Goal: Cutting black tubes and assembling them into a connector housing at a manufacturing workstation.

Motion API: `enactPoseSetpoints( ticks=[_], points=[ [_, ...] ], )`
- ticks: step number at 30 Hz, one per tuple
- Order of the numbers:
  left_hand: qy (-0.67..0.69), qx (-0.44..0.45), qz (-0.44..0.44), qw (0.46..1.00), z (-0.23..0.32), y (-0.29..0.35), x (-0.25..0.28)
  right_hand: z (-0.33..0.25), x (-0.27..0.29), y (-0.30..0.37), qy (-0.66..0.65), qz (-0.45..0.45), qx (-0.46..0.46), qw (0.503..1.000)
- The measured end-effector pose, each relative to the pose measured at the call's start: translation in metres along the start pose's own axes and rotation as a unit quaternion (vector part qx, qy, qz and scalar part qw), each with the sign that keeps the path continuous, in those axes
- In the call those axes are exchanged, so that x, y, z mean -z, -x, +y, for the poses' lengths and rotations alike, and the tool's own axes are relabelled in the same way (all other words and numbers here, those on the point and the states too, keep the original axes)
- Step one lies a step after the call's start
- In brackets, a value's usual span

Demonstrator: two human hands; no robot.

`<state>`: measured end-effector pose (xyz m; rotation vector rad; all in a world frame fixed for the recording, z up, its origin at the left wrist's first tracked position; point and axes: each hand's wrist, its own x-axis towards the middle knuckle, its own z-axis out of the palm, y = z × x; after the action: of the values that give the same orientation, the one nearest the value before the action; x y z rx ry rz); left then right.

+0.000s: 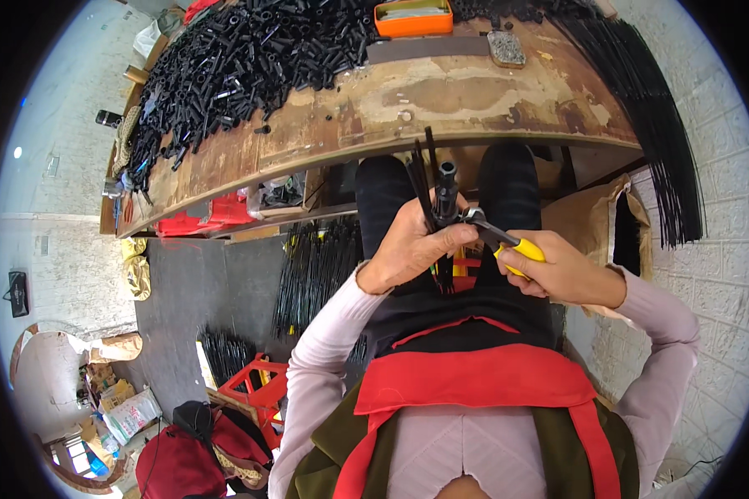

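Observation:
My left hand (404, 252) grips a black tubular plastic fitting (446, 191), which looks like an umbrella runner, along with several thin black rods (419, 179) like umbrella ribs. The fitting's hollow end points up and away from me, above my lap. My right hand (558, 268) is closed round the yellow handles of a pair of pliers (520, 249). The pliers' metal jaws meet the fitting's lower end, close to my left thumb. Whether they bite on anything there is too small to tell.
A worn wooden table (441, 91) stands ahead, with a heap of black tubular fittings (250, 58), an orange box (414, 18) and a small clear container (506, 50). Long black rods (649, 108) hang over its right edge. More rod bundles (312, 266) lie left, near a red stool (262, 391).

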<state>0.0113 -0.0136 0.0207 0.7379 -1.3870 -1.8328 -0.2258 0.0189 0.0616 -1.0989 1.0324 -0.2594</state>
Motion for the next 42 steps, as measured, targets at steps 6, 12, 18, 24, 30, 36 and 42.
enactPoseSetpoints(
  ticks=[6,12,18,24,30,36,42],
  points=[
    [0.017,-0.007,0.097,0.995,-0.017,-0.028,0.024,-0.005,0.046,-0.040,0.318,0.161,0.271,0.894],
    [0.089,-0.016,0.046,0.995,-0.030,-0.061,0.036,-0.045,0.185,-0.115,0.507,0.346,0.314,0.724],
    [0.117,0.041,0.058,0.991,-0.038,-0.080,0.048,-0.062,0.238,-0.166,0.581,0.390,0.257,0.667],
    [0.127,0.019,0.047,0.991,-0.041,-0.076,0.050,-0.079,0.238,-0.175,0.566,0.383,0.207,0.700],
    [0.113,-0.007,0.033,0.993,-0.032,-0.056,0.033,-0.088,0.259,-0.183,0.458,0.374,0.190,0.784],
    [0.054,-0.046,0.067,0.995,-0.021,-0.027,0.015,-0.097,0.261,-0.191,0.232,0.349,0.125,0.899],
    [0.048,-0.078,0.043,0.995,-0.013,0.003,0.008,-0.100,0.260,-0.175,0.050,0.289,0.134,0.947]
  ],
)
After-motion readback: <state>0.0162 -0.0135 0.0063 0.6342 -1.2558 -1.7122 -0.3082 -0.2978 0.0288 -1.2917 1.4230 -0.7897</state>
